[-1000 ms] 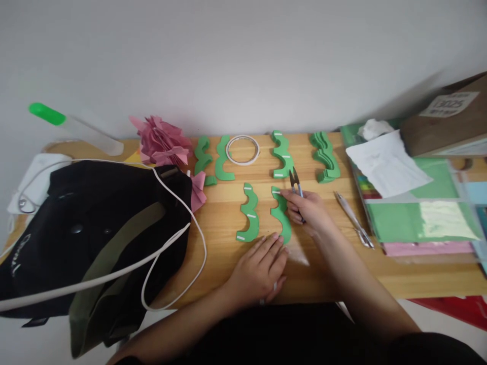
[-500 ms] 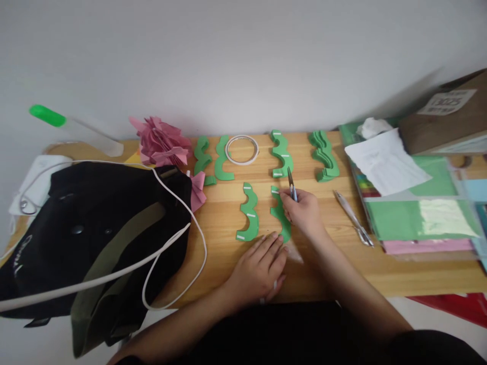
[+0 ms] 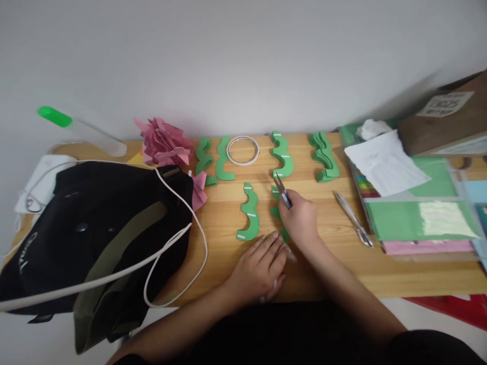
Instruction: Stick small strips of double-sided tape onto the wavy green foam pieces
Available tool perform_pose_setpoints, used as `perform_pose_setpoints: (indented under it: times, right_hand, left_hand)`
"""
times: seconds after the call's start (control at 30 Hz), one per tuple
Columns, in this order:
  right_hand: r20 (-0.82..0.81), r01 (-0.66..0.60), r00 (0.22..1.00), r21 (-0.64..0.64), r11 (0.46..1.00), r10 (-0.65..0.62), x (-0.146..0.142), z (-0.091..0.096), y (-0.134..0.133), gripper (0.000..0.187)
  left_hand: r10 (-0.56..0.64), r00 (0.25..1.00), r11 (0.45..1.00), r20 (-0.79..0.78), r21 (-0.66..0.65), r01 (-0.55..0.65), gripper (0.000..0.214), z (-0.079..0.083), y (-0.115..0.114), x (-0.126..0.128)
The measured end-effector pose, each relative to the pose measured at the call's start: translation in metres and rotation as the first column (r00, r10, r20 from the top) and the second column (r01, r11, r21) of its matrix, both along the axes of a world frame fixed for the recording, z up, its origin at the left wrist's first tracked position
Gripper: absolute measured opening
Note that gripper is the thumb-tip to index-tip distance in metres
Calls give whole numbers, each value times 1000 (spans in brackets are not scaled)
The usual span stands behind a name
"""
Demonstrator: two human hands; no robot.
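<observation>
My left hand [image 3: 259,267] lies flat, its fingertips on the lower end of a wavy green paper cut-out [image 3: 275,212]. Small white bits cling to that hand's fingers. Small scissors [image 3: 283,191] are gripped in my right hand [image 3: 300,218], blades pointing up and left over the cut-out's top. The hand hides much of this piece. To its left is another wavy green piece [image 3: 249,213] with white tape strips on it. Further back lie a taped green stack [image 3: 282,154], a roll of tape [image 3: 231,156] and more green pieces [image 3: 225,162].
A fanned green stack [image 3: 323,157] and a pen-like tool [image 3: 352,215] lie right of centre. Plastic-sleeved coloured paper [image 3: 399,218] and a cardboard box [image 3: 449,121] stand far right. At left are a black bag [image 3: 125,208], a white cable [image 3: 205,248] and a pink paper flower [image 3: 163,142].
My right hand has turned, so the scissors now tilt left and more of the cut-out is covered. My left hand stays in place. The view has shifted slightly.
</observation>
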State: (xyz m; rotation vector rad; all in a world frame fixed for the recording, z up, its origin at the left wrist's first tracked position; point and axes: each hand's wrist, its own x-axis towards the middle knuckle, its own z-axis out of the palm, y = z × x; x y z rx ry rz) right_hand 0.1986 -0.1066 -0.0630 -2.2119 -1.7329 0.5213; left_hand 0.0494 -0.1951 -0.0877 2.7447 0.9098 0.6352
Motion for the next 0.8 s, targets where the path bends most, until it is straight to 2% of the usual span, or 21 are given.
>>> perform_pose_setpoints:
  times: [0.17,0.33,0.53,0.7,0.8]
  right_hand:
    - [59,-15,998,-35,999,17,-4,2,0,28]
    - [133,60,990,-49,997,-53,-6,1,4,24]
    - [153,82,986,-53,995,-73,-6,5,8,24]
    - [198,54,980,-86,995,-36,-4,10,12,25]
    - [169,47,985,-86,995,-32,-3,8,12,24]
  left_hand:
    - [-1,1000,1000,-10,6,1,45,1,1,0]
    - [3,1000,1000,-6,9,-3,44,1,0,0]
    - [5,1000,1000,3,21,-5,43,1,1,0]
    - [0,1000,1000,-3,10,0,44,2,1,0]
    - [1,1000,1000,4,12,-1,44,1,1,0]
